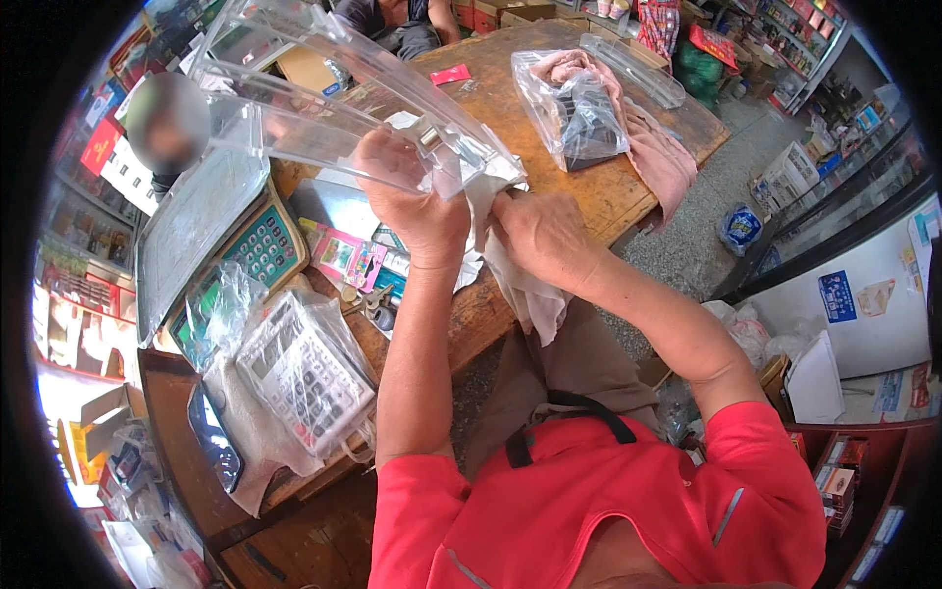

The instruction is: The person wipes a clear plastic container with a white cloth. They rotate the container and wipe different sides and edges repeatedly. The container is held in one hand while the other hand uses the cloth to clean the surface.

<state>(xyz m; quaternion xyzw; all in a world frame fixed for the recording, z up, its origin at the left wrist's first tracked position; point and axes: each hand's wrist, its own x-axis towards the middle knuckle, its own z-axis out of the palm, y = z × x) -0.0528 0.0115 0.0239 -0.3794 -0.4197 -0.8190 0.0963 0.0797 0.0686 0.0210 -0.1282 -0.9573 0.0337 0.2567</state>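
Observation:
Raised over the wooden table, my left hand (412, 195) grips the near end of a clear plastic rack (309, 99), which reaches away to the upper left. My right hand (548, 235) pinches a whitish cloth (489, 213) at the rack's near lower corner; part of the cloth lies against the rack and the rest hangs over the table edge. A small metal cylinder (429, 137) shows through the clear plastic beside my left hand. The fingertips of my right hand are partly hidden in the cloth.
On the wooden table (471, 331) are a scale (261, 247), a plastic-wrapped calculator (305, 375), keys (375, 300), a bagged black object (581, 121) with a pink cloth (659, 166), and a clear plastic tray (633, 70). People are across the table and at the left.

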